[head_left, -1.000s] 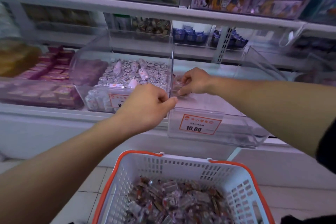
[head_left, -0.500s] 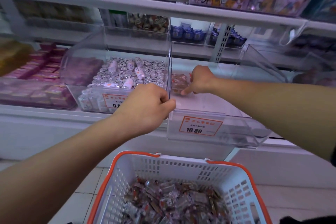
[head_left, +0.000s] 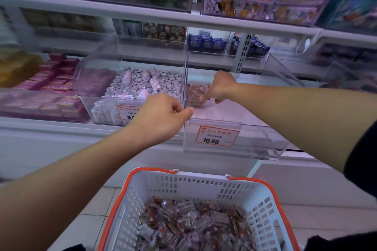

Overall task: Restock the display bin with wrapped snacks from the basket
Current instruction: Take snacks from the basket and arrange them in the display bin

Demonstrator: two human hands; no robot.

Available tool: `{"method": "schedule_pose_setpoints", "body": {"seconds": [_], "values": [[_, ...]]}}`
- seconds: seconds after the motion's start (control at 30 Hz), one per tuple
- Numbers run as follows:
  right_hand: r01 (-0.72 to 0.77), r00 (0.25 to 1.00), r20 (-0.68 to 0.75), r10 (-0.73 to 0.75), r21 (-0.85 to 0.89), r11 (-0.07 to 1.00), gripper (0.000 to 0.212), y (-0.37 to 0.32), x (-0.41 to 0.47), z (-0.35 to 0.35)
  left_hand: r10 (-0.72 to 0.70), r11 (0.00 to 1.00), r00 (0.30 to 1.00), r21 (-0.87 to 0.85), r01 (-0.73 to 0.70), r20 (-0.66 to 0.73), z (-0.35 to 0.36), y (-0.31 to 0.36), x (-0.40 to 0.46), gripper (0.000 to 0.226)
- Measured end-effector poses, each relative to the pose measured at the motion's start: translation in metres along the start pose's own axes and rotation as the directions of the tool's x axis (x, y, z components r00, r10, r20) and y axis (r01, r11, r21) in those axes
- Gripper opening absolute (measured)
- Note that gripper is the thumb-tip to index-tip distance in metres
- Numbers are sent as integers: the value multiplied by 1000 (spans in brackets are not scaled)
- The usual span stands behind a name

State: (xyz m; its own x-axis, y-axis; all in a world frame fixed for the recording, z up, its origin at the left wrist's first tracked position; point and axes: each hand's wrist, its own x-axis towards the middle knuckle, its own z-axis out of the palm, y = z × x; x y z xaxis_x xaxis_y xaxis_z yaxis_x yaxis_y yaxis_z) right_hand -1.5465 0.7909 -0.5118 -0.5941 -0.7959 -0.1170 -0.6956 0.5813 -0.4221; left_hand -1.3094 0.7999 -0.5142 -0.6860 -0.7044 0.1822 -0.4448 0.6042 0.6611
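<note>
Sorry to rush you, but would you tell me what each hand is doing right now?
Left hand: fingers curled, gripping the display bin at its front left corner.
Right hand: fingers curled on wrapped snacks inside the bin.

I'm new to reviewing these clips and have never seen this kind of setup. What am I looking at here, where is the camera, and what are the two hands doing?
There is no machine: a person wears a camera on the head, looking forward and down at their own arms. They stand at a shop shelf. The right hand reaches into a nearly empty clear display bin marked 10.80 and touches a small pile of wrapped snacks against the bin's left wall. The left hand is curled at that bin's front left corner; whether it grips the edge is unclear. Below, a white basket with an orange rim holds many more snacks. The neighbouring bin holds silver-wrapped sweets.
</note>
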Motion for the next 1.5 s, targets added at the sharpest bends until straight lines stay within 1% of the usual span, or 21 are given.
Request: {"method": "schedule_pose_setpoints", "body": {"seconds": [0.13, 0.2, 0.23, 0.33, 0.37, 0.4, 0.43, 0.47, 0.5, 0.53, 0.6, 0.67, 0.73, 0.87, 0.93, 1.0, 1.1, 1.2, 1.27, 1.33, 1.5], "values": [[49, 997, -48, -56, -139, 989, 44, -8, -30, -17, 8, 998, 994, 58, -2, -107, -6, 3, -5, 31], [178, 942, -248, -228, -209, 962, 33, -9, -54, -31, 36, 999, 997, 4, -36, -63, -15, -1, -10, 30], [270, 843, -416, -341, -222, 937, 24, -6, -72, -35, 46, 998, 999, -34, -46, -2, -19, -5, -13, 31], [634, 305, -817, -490, -209, 745, 17, 8, -150, -5, 47, 997, 977, 51, -59, 206, -16, -27, -22, 34], [707, 273, -839, -470, -157, 690, 21, 15, -173, 25, 21, 987, 963, 148, -62, 269, -5, -37, -24, 36], [738, 350, -797, -491, -88, 669, 21, 24, -189, 59, -24, 967, 940, 245, -64, 339, 10, -48, -29, 37], [713, 524, -646, -556, -26, 701, 17, 37, -198, 98, -93, 942, 904, 330, -55, 417, 28, -58, -36, 37], [605, 750, -347, -563, 15, 796, 10, 48, -205, 134, -177, 920, 852, 391, -36, 493, 49, -71, -46, 35], [456, 888, 42, -457, 28, 889, 22, 62, -211, 168, -262, 900, 783, 436, -13, 564, 72, -84, -59, 33], [307, 875, 384, -296, 33, 951, 44, 84, -217, 201, -339, 881, 704, 473, 5, 624, 95, -97, -75, 36], [23, 765, 644, 0, -28, 999, 77, 135, -240, 252, -449, 850, 576, 525, 40, 683, 140, -124, -112, 41], [-101, 784, 588, 198, -194, 976, 105, 184, -271, 283, -527, 827, 498, 550, 114, 689, 178, -142, -152, 53], [-57, 789, 565, 241, -322, 945, 119, 210, -292, 301, -598, 794, 423, 574, 199, 681, 211, -152, -185, 61], [-111, 737, 634, 234, -228, 967, 119, 203, -282, 309, -586, 809, 265, 570, 145, 765, 254, -159, -227, 45], [-117, 683, 681, 263, -254, 960, 126, 198, -280, 318, -614, 789, 264, 569, 231, 744, 261, -163, -230, 44], [-87, 689, 673, 268, -291, 953, 112, 193, -283, 326, -628, 777, 267, 569, 270, 731, 263, -165, -226, 49], [-56, 779, 595, 201, -252, 966, 52, 186, -282, 332, -645, 754, 313, 516, 406, 697, 268, -165, -218, 76], [-132, 743, 625, 240, -215, 968, 9, 185, -275, 328, -687, 721, 390, 510, 469, 613, 278, -170, -222, 86], [-202, 707, 644, 291, -210, 956, 5, 188, -270, 325, -703, 710, 431, 527, 466, 566, 280, -173, -225, 80], [-235, 690, 652, 314, -208, 949, 13, 191, -267, 325, -700, 709, 433, 625, 326, 568, 281, -178, -225, 74], [-276, 770, 563, 302, -133, 952, 18, 201, -269, 331, -659, 734, 400, 662, 153, 637, 282, -182, -221, 66]]}}
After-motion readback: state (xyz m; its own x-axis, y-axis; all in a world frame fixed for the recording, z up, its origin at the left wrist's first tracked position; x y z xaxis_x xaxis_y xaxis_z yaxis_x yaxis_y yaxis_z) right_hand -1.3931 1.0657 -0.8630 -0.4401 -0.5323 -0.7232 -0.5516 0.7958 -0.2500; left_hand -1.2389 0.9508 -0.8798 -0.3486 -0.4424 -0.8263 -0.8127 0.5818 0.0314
